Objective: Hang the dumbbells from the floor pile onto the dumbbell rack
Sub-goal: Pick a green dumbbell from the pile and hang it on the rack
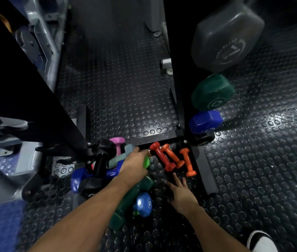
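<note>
We look down on a dark rubber floor (pixel 118 84) covered in raised round studs. Light falls from the right, where a bright glare patch (pixel 289 124) shines on the studs; the far end fades into shadow. On the left, a black slanted beam (pixel 34 99) crosses in front of a grey metal machine frame (pixel 40 37) with bolted plates. A blue mat (pixel 0 224) lies at the lower left. A grey upright post (pixel 159 17) stands at the top centre, with a small grey cylindrical fitting (pixel 165 63) near it.
</note>
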A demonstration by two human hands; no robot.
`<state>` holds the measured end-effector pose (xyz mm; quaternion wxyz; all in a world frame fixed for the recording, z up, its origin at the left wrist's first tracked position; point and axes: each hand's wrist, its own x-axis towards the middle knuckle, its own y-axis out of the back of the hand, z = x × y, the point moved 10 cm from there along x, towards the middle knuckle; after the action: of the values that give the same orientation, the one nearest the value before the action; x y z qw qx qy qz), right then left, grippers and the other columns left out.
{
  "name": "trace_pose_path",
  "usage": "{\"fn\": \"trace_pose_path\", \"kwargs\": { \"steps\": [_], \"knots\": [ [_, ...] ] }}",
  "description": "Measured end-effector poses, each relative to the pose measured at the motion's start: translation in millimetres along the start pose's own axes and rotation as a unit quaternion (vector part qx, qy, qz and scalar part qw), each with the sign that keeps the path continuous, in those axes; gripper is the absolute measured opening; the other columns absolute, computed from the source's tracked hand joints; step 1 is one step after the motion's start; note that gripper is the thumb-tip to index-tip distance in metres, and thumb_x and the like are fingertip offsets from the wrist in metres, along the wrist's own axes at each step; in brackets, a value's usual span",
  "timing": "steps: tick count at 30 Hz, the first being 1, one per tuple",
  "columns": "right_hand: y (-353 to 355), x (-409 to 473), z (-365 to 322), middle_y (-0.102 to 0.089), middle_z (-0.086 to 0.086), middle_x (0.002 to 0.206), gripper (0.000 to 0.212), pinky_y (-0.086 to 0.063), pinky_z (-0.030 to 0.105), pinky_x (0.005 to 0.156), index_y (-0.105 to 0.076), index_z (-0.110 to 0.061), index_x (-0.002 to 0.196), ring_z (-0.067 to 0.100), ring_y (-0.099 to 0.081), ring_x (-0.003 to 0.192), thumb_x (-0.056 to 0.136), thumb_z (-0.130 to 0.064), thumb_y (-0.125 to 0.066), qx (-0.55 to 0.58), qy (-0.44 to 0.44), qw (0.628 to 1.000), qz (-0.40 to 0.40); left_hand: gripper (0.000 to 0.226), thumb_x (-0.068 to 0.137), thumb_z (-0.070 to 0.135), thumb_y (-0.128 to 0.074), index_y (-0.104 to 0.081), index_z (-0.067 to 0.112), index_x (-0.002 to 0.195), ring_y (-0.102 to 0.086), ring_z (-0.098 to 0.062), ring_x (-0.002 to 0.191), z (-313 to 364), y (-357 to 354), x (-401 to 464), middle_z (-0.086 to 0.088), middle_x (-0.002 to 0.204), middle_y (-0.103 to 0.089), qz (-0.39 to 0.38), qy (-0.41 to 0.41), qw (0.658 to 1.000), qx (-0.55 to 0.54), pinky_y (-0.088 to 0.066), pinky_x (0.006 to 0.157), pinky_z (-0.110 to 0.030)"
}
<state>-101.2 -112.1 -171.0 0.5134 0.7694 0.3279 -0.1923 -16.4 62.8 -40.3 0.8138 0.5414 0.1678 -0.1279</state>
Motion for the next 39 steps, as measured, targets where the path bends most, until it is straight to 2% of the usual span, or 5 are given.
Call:
{"fn": "trace_pose_path", "kwargs": {
  "steps": [4,9,13,20,39],
  "knots": [
    [45,5,1,-0.071,0.009,0.124,0.036,-0.051,0.038,0.102,-0.065,-0.018,0.133,0.027,-0.066,0.117,0.099,-0.030,-0.063,0.260,-0.082,0.954,0.121,0.058,0.067,0.019,-0.089,-0.068,0.026,0.120,-0.062,-0.022,0.101,-8,26,-3,-0.002,0.111,-0.060,0.066,0.034,0.986,-0.152,-0.053,0.088,-0.033],
    [56,1,-32,-0.073,-0.004,0.120,0.026,-0.054,0.036,0.091,-0.066,-0.034,0.124,0.021,-0.068,0.109,0.106,-0.044,-0.051,0.684,-0.114,0.716,0.082,0.057,0.059,0.023,-0.089,-0.068,0.029,0.112,-0.073,-0.023,0.087,7,49,-11,-0.003,0.095,-0.074,0.069,0.065,0.931,-0.353,-0.063,0.079,-0.039],
    [85,-7,-36,-0.074,0.008,0.127,0.028,-0.053,0.039,0.102,-0.068,-0.017,0.128,0.024,-0.067,0.121,0.108,-0.028,-0.051,0.774,-0.069,0.621,0.100,0.081,0.044,0.041,-0.088,-0.061,0.024,0.118,-0.071,-0.020,0.090,20,68,-21,-0.003,0.103,-0.071,0.071,0.079,0.908,-0.405,-0.062,0.083,-0.041],
    [145,-50,-40,-0.073,0.015,0.115,0.030,-0.051,0.035,0.075,-0.067,-0.008,0.129,0.022,-0.070,0.093,0.106,-0.020,-0.054,0.748,-0.039,0.651,0.120,0.080,0.054,0.041,-0.093,-0.056,0.021,0.122,-0.072,-0.017,0.100,39,96,-54,0.000,0.111,-0.069,0.042,0.065,0.874,-0.480,-0.061,0.092,-0.042],
    [383,-268,-75,-0.072,0.018,0.088,0.035,-0.051,0.035,0.066,-0.074,-0.001,0.107,0.028,-0.060,0.074,0.077,-0.019,-0.082,0.642,0.130,0.697,0.292,0.045,0.084,0.016,-0.084,-0.062,0.016,0.123,-0.072,-0.017,0.100,153,260,-176,-0.004,0.112,-0.072,0.082,-0.074,0.882,-0.457,-0.061,0.084,-0.028]
  ]
}}
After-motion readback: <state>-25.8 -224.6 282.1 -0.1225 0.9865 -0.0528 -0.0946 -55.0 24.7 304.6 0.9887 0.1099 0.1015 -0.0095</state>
